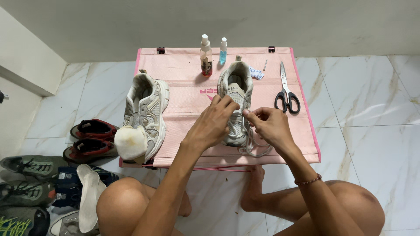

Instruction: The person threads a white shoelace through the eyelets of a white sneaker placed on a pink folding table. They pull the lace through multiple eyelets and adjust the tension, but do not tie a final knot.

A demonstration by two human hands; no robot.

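Note:
A cream and grey sneaker [236, 83] stands upright in the middle of a low pink table [188, 74], toe towards me. My left hand [214, 122] rests on its tongue and lacing, fingers curled over the top. My right hand [269, 126] pinches a pale shoelace [253, 147] at the shoe's right side; the lace loops loosely down over the table's front edge. A second matching sneaker [146, 109] lies tilted on the table's left part, with a round cream cloth or sponge [130, 142] against its toe.
Two small spray bottles [206, 57] [223, 49] stand at the table's back edge. Black-handled scissors [286, 94] lie at the right. Several other shoes [89, 140] crowd the marble floor at the left. My bare knees and a foot are below the table.

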